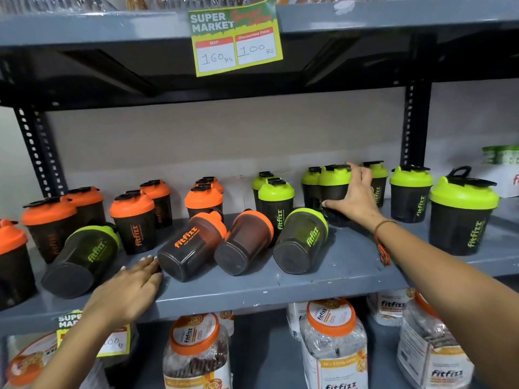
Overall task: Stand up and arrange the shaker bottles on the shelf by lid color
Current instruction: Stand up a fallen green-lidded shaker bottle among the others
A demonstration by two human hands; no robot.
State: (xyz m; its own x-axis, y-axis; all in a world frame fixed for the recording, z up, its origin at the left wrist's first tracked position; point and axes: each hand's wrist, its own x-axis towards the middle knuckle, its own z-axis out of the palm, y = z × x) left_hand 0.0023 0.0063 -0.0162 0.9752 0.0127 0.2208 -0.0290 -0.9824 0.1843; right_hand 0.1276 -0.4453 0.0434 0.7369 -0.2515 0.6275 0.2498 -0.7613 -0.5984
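Dark shaker bottles fill the grey shelf [280, 287]. Several orange-lidded ones [132, 211] stand on the left and several green-lidded ones [463, 211] stand on the right. Lying on their sides at the front are a green-lidded bottle [81, 256], two orange-lidded bottles [191, 245] [243, 242] and another green-lidded bottle [302, 240]. My right hand [355, 195] grips an upright green-lidded bottle [332, 186] from its right side. My left hand [132, 290] rests flat on the shelf's front edge, fingertips touching the base of the left lying orange-lidded bottle.
A yellow-green price tag [236, 37] hangs from the shelf above. Black slotted uprights [36, 153] [415, 119] frame the bay. Below stand clear jars with orange lids [334, 341] and another price tag [112, 341]. A white box [508, 178] sits far right.
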